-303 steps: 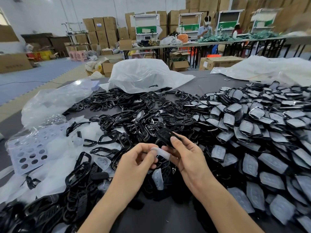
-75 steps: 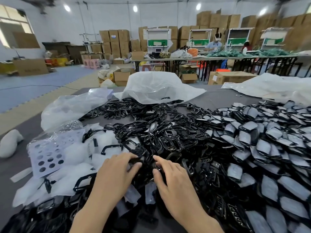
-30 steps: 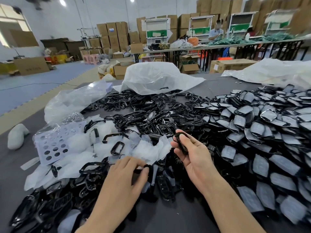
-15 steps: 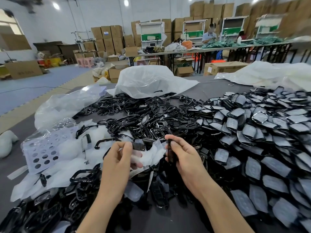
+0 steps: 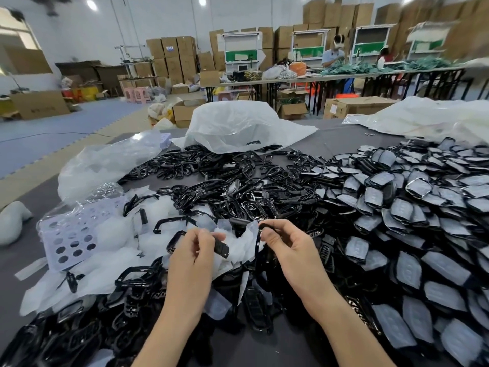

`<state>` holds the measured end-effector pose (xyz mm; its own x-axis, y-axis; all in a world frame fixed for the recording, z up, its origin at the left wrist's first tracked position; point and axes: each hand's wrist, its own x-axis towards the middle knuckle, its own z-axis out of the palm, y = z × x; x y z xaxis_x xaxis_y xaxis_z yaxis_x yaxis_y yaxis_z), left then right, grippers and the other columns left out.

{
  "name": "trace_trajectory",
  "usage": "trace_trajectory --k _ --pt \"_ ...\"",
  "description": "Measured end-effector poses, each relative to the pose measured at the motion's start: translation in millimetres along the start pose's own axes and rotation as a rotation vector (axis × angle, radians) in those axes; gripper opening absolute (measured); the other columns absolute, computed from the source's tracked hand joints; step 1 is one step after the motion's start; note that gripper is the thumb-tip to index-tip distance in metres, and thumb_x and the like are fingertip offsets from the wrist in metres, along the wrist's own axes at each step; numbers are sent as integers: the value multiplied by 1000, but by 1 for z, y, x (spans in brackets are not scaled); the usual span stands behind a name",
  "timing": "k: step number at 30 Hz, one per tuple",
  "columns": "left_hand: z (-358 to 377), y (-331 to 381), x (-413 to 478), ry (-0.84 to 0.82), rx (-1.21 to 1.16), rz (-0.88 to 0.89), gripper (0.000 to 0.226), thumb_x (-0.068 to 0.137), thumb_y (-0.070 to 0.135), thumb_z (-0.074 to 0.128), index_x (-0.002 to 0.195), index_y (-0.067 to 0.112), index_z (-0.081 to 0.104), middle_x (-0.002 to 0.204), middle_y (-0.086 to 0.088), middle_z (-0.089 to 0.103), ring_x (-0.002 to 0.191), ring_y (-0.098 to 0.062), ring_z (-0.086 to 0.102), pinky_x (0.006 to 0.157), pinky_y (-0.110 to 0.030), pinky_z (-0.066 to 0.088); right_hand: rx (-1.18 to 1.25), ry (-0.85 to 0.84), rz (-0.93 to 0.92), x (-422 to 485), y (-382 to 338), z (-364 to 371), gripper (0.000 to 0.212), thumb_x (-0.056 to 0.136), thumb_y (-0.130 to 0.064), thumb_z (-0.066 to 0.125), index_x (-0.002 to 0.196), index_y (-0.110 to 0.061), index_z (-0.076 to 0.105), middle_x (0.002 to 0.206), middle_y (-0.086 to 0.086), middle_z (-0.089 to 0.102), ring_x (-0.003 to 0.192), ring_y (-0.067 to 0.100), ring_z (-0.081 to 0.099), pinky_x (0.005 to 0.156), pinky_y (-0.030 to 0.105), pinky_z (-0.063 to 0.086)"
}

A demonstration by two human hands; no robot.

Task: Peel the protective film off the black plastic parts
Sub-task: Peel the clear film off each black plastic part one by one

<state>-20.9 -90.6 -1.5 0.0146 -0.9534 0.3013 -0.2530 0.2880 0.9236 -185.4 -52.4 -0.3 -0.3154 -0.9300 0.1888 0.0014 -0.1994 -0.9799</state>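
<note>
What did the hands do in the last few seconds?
Both hands rose from the pile they were digging in. The left hand took hold of a small black part; the right hand picked up a thin black frame and pinches it edge-on. The film-covered parts on the right and the peeled film on the left stayed put.

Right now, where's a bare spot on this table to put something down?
Bare grey table shows at the near edge between the forearms, far left by the white lump, and at the back between the middle white bag and the right white bag. Crowded: film-covered parts, black frames, peeled film.
</note>
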Motion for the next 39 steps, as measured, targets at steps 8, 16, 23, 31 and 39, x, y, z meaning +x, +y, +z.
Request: trace_trajectory --k 8,16,23,31,39 --pt "-2 4 -1 -63 -131 -39 39 98 40 56 81 6 50 63 -2 65 50 -10 57 49 -15 45 249 77 71 5 7 2 17 93 -9 69 104 -21 63 92 4 69 85 13 72 72 26 59" --pt "-3 3 -1 -132 -143 30 19 99 14 56 103 31 63 87 5 70 73 -6 64 71 -18 52 190 175 6 4 1 2 22 92 -10 70 91 -32 75 84 -2 70 74 9 67 67 22 58" --pt "-1 10 -4 -130 -243 20 19 92 12 67 98 28 76 89 1 74 78 -9 70 72 -11 50 98 108 -24 -6 4 17 18 92 -15 71 92 -33 73 91 -4 74 83 11 72 75 26 60" --pt "2 6 -6 -68 -166 0 19 89 20 71 87 39 73 85 8 70 69 -4 65 66 -10 48 125 52 4 -10 6 24 16 92 -16 72 95 -32 74 96 -6 74 88 12 73 88 36 60" --pt "-1 7 -2 -181 -357 -75 16 91 9 68 88 24 73 70 2 67 59 -12 61 62 -19 54 168 15 -12 -7 2 22 21 91 -10 71 95 -30 77 89 -6 74 88 11 73 82 27 59"
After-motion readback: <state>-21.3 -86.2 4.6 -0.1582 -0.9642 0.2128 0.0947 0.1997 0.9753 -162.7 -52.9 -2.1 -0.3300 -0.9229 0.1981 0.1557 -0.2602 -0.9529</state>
